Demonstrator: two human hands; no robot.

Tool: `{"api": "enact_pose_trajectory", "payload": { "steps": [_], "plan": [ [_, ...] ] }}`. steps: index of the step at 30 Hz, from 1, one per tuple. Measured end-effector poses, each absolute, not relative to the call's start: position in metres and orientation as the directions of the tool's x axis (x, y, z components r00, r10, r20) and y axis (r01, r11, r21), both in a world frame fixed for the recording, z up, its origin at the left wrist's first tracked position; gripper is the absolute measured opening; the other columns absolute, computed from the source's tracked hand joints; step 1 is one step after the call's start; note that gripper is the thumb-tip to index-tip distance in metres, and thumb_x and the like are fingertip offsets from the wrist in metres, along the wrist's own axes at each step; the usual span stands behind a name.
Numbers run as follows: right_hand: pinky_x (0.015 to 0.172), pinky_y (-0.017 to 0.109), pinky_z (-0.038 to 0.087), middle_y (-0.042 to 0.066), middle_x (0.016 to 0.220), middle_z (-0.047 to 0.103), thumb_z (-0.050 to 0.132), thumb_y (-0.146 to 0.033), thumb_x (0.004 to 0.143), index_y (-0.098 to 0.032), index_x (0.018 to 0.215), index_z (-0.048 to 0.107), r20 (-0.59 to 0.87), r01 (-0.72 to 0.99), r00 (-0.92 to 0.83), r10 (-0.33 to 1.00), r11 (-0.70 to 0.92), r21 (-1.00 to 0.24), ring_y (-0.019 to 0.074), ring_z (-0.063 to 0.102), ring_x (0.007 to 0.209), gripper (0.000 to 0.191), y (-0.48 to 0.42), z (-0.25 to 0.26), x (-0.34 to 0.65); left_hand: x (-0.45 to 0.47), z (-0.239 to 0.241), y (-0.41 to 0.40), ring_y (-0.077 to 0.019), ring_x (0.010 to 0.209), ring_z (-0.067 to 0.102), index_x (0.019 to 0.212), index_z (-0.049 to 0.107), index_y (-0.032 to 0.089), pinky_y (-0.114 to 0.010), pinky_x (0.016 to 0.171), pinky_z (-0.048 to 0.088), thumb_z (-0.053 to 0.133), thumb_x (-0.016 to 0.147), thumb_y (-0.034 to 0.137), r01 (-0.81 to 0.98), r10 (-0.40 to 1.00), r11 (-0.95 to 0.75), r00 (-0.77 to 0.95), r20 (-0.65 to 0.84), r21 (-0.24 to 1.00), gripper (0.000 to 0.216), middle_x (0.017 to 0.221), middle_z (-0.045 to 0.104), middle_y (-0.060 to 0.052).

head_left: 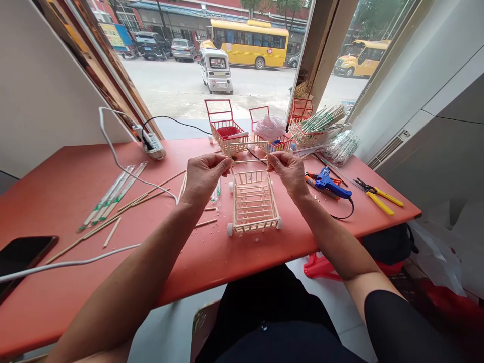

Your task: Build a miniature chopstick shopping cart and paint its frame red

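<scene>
A small wooden cart point(253, 202) built of thin sticks, with little white wheels, stands on the red table point(56, 201) in front of me. Just above its far end I hold a wooden ladder-like frame point(247, 147) of sticks level between both hands. My left hand point(206, 174) pinches the frame's left end, fingers closed. At the right end, the fingers of my right hand point(288, 170) are closed in a pinch too.
A blue glue gun point(329, 183) and yellow-handled pliers point(378, 194) lie to the right. Loose chopsticks point(113, 201) and wrapped pairs lie left, with a white cable point(113, 151) and a phone point(20, 254). Finished red-handled carts point(226, 128) stand by the window.
</scene>
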State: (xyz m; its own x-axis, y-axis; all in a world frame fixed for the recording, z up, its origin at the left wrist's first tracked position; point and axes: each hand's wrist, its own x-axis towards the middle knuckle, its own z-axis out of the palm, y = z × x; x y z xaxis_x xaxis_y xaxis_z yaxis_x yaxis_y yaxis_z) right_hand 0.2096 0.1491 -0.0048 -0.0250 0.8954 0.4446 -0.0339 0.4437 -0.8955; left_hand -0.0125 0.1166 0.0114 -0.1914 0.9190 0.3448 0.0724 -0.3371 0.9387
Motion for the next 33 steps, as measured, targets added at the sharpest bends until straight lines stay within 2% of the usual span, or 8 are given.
{"api": "enact_pose_trajectory", "payload": {
  "steps": [7,14,21,33],
  "plan": [
    [0.072,0.029,0.063,-0.002,0.072,0.067,0.089,-0.077,0.070,-0.022,0.077,0.077,0.437,-0.027,-0.031,0.899,0.437,-0.899,0.0113,0.063,0.065,0.057,0.1488,-0.0042,0.2100,-0.0137,0.0120,0.1165,-0.0132,0.057,0.060,0.066,0.077,0.018,-0.027,0.062,0.054,0.085,0.078,0.025,0.080,0.920,-0.336,-0.186,0.346,0.938,0.016,0.060,0.068,-0.002],
    [0.068,0.028,0.061,-0.001,0.072,0.069,0.089,-0.075,0.072,-0.022,0.083,0.080,0.441,-0.024,-0.046,0.896,0.440,-0.898,0.0106,0.062,0.064,0.055,0.1492,-0.0029,0.2134,-0.0212,0.0145,0.1162,-0.0129,0.058,0.061,0.076,0.081,0.016,-0.026,0.061,0.054,0.086,0.077,0.024,0.069,0.941,-0.299,-0.147,0.306,0.952,0.009,0.064,0.070,-0.003],
    [0.070,0.029,0.061,-0.001,0.070,0.068,0.089,-0.077,0.071,-0.023,0.079,0.078,0.448,-0.004,-0.038,0.893,0.448,-0.894,0.0115,0.062,0.064,0.056,0.1506,-0.0045,0.2119,-0.0164,0.0107,0.1164,-0.0135,0.058,0.059,0.068,0.080,0.019,-0.027,0.062,0.053,0.086,0.074,0.025,0.083,0.924,-0.344,-0.145,0.353,0.935,0.011,0.061,0.068,-0.002],
    [0.072,0.030,0.062,-0.001,0.072,0.069,0.087,-0.079,0.070,-0.023,0.080,0.078,0.439,0.009,-0.034,0.898,0.439,-0.898,0.0119,0.063,0.066,0.058,0.1501,-0.0060,0.2122,-0.0154,0.0076,0.1189,-0.0147,0.058,0.059,0.067,0.078,0.020,-0.029,0.064,0.054,0.086,0.074,0.024,0.097,0.921,-0.340,-0.166,0.352,0.935,0.011,0.061,0.067,-0.002]
  ]
}}
